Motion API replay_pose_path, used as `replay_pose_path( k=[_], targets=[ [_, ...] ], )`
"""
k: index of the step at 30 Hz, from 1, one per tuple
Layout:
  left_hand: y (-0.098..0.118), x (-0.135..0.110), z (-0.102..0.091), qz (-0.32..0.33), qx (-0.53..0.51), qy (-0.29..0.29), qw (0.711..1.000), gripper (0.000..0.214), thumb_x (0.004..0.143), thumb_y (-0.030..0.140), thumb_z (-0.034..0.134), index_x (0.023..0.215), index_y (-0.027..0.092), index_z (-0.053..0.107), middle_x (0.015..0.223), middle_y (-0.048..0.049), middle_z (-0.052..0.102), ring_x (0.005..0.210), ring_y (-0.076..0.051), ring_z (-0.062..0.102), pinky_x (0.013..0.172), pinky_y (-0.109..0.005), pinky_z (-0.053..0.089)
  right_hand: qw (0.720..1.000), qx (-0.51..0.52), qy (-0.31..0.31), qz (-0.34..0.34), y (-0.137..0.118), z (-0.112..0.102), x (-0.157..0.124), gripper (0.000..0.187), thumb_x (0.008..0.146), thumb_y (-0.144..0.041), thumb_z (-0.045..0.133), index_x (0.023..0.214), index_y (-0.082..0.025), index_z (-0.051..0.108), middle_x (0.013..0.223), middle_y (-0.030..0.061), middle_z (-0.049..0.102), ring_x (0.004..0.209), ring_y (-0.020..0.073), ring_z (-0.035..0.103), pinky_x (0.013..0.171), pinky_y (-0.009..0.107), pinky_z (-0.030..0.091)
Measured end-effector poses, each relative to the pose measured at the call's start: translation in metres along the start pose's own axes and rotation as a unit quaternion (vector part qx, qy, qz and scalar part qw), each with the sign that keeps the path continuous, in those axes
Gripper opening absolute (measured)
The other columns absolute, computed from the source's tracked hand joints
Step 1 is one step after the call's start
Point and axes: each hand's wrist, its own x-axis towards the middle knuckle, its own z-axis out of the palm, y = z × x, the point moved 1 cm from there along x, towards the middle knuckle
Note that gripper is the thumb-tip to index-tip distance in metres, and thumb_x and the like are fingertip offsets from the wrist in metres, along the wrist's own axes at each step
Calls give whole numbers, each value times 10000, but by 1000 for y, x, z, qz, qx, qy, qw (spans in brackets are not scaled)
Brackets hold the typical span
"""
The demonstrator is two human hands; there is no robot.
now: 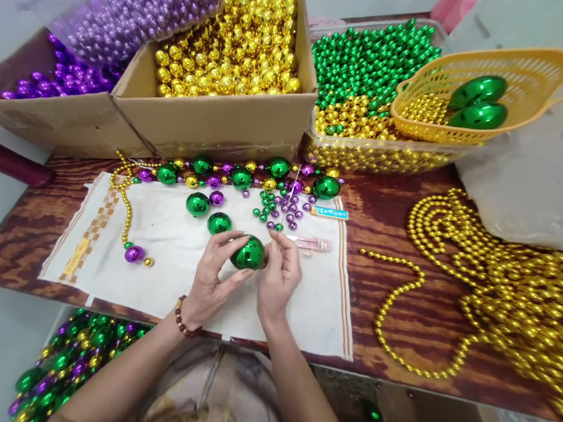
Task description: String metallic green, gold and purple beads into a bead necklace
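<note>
My left hand (pixel 214 274) grips a large shiny green bead (pixel 248 253) between thumb and fingers, over the white cloth. At the bead's right end, my right hand (pixel 280 271) is closed in a pinch; what its fingertips hold is too small to make out. Just beyond lie two more large green beads (pixel 220 223) and a purple bead (pixel 216 198). Small green and purple beads (pixel 288 213) are scattered past my right hand. A gold bead string (pixel 128 218) on the left ends in a purple bead (pixel 134 254) and a small gold one.
Across the back stand cardboard boxes of purple and gold beads (pixel 233 41), a clear tub of green and gold beads (pixel 372 63), and a yellow basket (pixel 528 69). A mixed bead strand (pixel 242 178) borders the cloth (pixel 162 292). Gold strings (pixel 526 317) heap at right.
</note>
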Motion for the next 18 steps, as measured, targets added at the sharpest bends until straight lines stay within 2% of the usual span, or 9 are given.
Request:
replay_pose_path(
  k=[4, 9, 13, 18],
  targets=[
    [-1, 6, -7, -12, -18, 10, 1000, 480, 889, 272, 692, 1352, 330, 582, 1296, -95, 564, 1248, -253, 532, 1051, -434, 466, 998, -17, -55, -7, 2, -23, -20, 183, 968, -275, 542, 1046, -176, 675, 678, -20, 581, 562, 113, 547, 536, 247, 471],
    [1, 27, -22, -106, -146, 64, 981, 399, 890, 323, 694, 1283, 336, 627, 1274, -56, 593, 1097, -201, 604, 938, -345, 525, 987, -68, -140, -37, 12, -52, -53, 182, 969, -206, 539, 1023, -188, 712, 671, -8, 632, 540, 121, 587, 511, 252, 499],
    [4, 49, -33, -155, -266, 85, 948, 369, 887, 382, 690, 1246, 318, 637, 1236, -62, 630, 1027, -187, 630, 867, -329, 558, 976, -94, -191, -52, 17, -57, -67, 204, 970, -186, 527, 1020, -189, 725, 657, -3, 642, 524, 124, 593, 487, 246, 499],
    [10, 62, -36, -170, -346, 72, 920, 351, 879, 416, 692, 1211, 318, 635, 1171, -60, 651, 977, -191, 657, 849, -373, 584, 970, -121, -202, -53, 17, -54, -69, 216, 974, -210, 522, 1017, -184, 733, 638, -1, 636, 521, 129, 592, 485, 251, 497]
  ],
)
